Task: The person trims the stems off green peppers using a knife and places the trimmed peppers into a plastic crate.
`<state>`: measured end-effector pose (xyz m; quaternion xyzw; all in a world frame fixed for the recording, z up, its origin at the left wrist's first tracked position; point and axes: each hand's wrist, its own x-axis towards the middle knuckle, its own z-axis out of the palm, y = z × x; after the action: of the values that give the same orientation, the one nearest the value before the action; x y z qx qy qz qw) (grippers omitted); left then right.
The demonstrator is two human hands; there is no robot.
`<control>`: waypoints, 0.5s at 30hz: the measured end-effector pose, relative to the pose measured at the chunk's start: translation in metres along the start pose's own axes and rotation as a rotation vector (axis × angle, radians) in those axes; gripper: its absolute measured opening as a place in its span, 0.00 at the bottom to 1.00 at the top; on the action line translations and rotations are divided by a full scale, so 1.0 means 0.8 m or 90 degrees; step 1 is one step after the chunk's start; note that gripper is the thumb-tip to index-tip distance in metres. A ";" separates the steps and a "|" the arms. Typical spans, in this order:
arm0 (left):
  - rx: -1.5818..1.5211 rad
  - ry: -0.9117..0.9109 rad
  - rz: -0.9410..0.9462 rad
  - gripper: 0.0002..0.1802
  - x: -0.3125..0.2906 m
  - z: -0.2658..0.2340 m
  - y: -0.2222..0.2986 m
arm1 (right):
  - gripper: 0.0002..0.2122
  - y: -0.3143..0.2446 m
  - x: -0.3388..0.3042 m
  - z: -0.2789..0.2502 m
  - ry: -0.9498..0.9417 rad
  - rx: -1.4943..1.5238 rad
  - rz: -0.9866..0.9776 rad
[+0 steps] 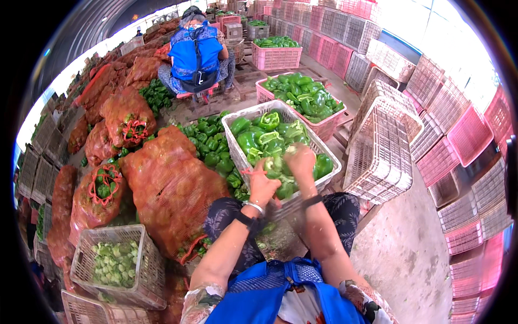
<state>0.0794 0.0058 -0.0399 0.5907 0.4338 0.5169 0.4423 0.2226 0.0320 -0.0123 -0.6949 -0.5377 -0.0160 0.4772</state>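
Note:
Both my hands work over a pale crate (242,156) of green bell peppers in front of my knees. My left hand (263,187) is closed at a bell pepper (275,168) between the two hands; bits of red show beside its fingers, their kind unclear. My right hand (301,163) is curled over the same pepper's right side, smeared by motion, and what its fingers hold is hidden. Around them lie green peppers (248,141), several cut open at the top. A whole pepper (323,166) rests by the crate's right corner.
Large red mesh sacks (170,183) crowd the left. A crate (110,233) of pale green pieces stands lower left. Loose peppers (211,141) lie left of my crate. Beyond it is a pink crate (324,125). Empty crates (380,151) stand right. A person (197,54) sits ahead.

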 end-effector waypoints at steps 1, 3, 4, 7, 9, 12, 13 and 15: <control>-0.016 -0.008 -0.007 0.32 -0.001 0.004 0.004 | 0.16 0.025 0.016 -0.003 0.014 0.042 0.040; -0.199 -0.014 -0.078 0.31 0.011 -0.004 0.014 | 0.18 0.039 0.027 -0.022 0.039 0.220 0.147; -0.253 0.013 -0.098 0.31 0.025 -0.011 0.017 | 0.18 0.031 0.022 -0.029 0.034 0.274 0.185; -0.318 0.020 -0.102 0.31 0.074 -0.009 0.040 | 0.18 0.047 0.010 -0.037 0.084 0.314 0.201; -0.349 -0.020 -0.107 0.28 0.111 -0.014 0.022 | 0.18 0.056 0.000 -0.030 0.081 0.327 0.203; -0.396 -0.047 -0.185 0.24 0.141 -0.013 -0.009 | 0.19 0.069 -0.011 -0.027 0.053 0.353 0.205; -0.355 -0.043 -0.205 0.24 0.147 -0.007 -0.021 | 0.18 0.072 -0.015 -0.034 0.031 0.362 0.227; -0.265 -0.011 -0.235 0.24 0.158 -0.025 -0.039 | 0.18 0.055 -0.021 -0.041 -0.031 0.400 0.262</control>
<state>0.0690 0.1371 -0.0400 0.4027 0.4144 0.5006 0.6446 0.2650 -0.0010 -0.0317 -0.6083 -0.3766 0.2626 0.6474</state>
